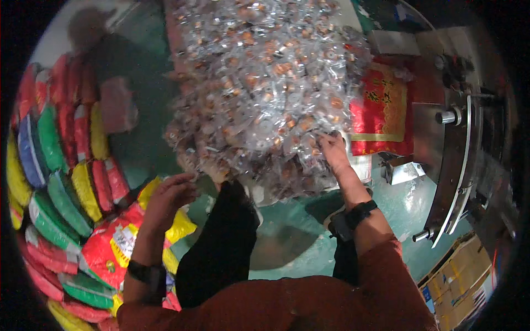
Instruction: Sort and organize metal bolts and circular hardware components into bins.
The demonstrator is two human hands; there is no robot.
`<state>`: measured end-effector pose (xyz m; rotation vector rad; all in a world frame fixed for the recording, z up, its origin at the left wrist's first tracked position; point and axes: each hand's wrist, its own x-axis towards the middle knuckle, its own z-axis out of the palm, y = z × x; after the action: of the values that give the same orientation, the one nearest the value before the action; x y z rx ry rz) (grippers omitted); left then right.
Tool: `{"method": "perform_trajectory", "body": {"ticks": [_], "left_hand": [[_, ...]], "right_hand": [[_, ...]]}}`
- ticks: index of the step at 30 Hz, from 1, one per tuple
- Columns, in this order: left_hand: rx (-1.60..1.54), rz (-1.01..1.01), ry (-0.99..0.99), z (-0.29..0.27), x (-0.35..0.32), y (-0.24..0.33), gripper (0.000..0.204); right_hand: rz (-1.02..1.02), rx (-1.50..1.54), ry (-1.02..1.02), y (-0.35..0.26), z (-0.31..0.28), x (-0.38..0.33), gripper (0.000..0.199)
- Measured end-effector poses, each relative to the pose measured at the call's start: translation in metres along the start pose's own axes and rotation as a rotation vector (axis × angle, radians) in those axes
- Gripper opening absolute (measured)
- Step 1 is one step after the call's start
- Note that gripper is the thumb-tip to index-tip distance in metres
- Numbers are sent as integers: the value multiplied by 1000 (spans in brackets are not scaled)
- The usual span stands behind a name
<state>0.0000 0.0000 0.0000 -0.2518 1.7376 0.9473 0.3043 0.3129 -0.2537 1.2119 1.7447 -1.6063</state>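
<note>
A broad heap of clear plastic packets (259, 94) lies before me, with small copper-coloured and grey round parts showing through the film. My right hand (333, 150) is at the heap's near right edge, its fingers bent and pinching at a clear plastic packet (313, 146). My left hand (172, 194) hovers beside the near left corner of the heap, fingers loosely stretched out and holding nothing. Black bands are on both of my forearms. Glare and blur hide what each packet contains.
Stacked red, green, yellow and blue sacks (58, 190) fill the left side. A red and gold printed sack (381, 113) lies right of the heap. Farther right are a metal machine frame (461, 160), a small white box (406, 172) and an open cardboard box (457, 281).
</note>
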Motion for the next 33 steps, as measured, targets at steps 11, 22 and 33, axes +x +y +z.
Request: {"method": "perform_trajectory", "body": {"ticks": [11,22,33], "left_hand": [[-111,-197,53,-26,-176,-7,37],[-119,893,-155,-73,-433,284,55],[-242,1784,-743,-44,-659,364,43]], "right_hand": [[-133,110,233,-40,74,-229,39],[41,179,32,-182,20,-487,37],[-176,-156,258,-306,8,-664,41]]}}
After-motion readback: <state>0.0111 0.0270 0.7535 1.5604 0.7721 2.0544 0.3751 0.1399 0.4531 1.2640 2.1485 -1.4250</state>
